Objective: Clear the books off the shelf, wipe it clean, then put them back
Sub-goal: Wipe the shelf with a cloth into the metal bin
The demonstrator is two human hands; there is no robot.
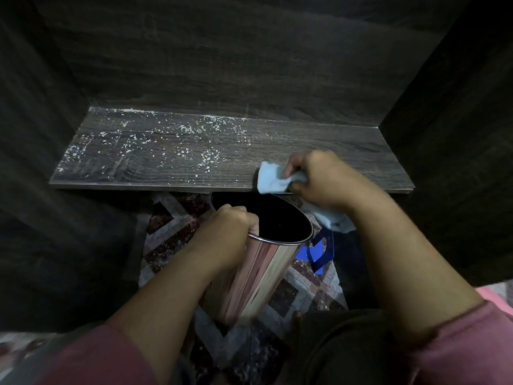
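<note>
Shelf (277,140): a dark wood-grain board inside a dark cabinet, seen from the head camera; it fills the middle of the view.
Shelf axis: its long axis runs left to right across the view, the right end sitting a little lower in the picture; its long front edge faces the person.
Shelf surface: white specks (206,156) lie scattered over the left and middle parts; the right part, near the cloth, looks bare of them.
Cloth (270,179): pale blue, crumpled, lying on the shelf's front edge right of centre, with one corner past the edge; a second fold hangs below the wrist.
Right hand (319,180): fingers curled round the cloth, grasping it and pressing it on the board.
Left hand (230,222): clenched on the rim of a shiny steel container (258,268), fingers hooked over the edge.
Container: held tilted, its dark open mouth just under the shelf's front edge, below the cloth.
Back panel (236,65): same dark wood grain, rising behind the shelf.
Floor (166,226): patterned tiles in red-brown and grey, under the shelf.
Blue object (316,252): on the floor right of the container, possibly plastic; too hidden to tell what it is.
Sleeve (458,343): pink, on the right arm.
</note>
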